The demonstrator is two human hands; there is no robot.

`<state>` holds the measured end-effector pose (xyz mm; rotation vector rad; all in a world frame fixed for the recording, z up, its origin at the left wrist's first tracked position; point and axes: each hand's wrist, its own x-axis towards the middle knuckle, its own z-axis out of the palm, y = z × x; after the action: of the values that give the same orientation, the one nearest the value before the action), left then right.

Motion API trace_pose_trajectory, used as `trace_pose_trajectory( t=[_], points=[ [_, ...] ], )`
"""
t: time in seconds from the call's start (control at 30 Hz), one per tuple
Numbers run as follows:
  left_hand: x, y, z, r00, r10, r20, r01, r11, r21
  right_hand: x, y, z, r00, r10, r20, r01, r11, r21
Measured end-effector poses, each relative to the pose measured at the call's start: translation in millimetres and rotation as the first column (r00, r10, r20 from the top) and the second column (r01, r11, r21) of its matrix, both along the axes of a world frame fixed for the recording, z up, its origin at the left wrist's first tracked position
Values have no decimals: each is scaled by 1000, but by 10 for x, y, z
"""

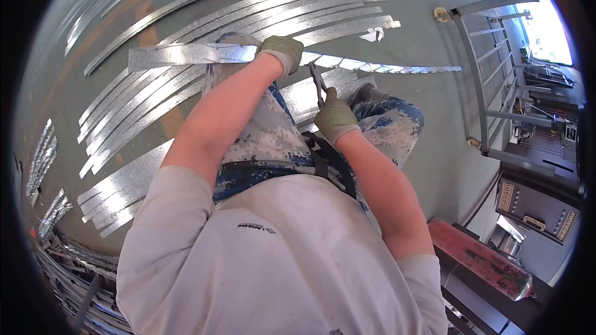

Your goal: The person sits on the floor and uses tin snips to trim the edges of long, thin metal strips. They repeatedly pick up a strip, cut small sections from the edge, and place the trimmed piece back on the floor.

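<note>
A long, shiny sheet-metal strip (pixel 174 56) lies across in front of my knees. My left hand (pixel 282 51), in a green glove, is closed around the strip near its middle. To the right of that hand the strip narrows and shows a row of slanting cuts or bends along its length. My right hand (pixel 335 116), gloved alike, grips the handles of dark tin snips (pixel 318 80). Their jaws meet the strip's lower edge just right of my left hand; whether they are closed on it I cannot tell.
Several flat metal strips (pixel 292 9) lie in rows on the green floor, with more beneath the held strip. At right stand a metal frame on casters (pixel 484 87) and a worn red cylinder (pixel 478 257). A white scrap (pixel 372 34) lies beyond. Metal lengths (pixel 74 298) are piled lower left.
</note>
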<state>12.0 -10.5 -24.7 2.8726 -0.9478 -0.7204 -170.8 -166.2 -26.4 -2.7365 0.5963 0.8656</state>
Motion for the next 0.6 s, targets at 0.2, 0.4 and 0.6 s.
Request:
trace_pose_trajectory(
  t=[0.2,0.4,0.6],
  points=[
    [17,-19,195,996,-39,-80,38,999,-9,30,66,114,999,21,38,-16,994,-111],
    [-121,68,112,973,-127,193,105,987,119,13,124,301,998,-57,39,59,997,-43],
    [-139,251,137,968,-83,238,70,996,62,39,120,150,991,-83,106,93,991,-94]
  ],
)
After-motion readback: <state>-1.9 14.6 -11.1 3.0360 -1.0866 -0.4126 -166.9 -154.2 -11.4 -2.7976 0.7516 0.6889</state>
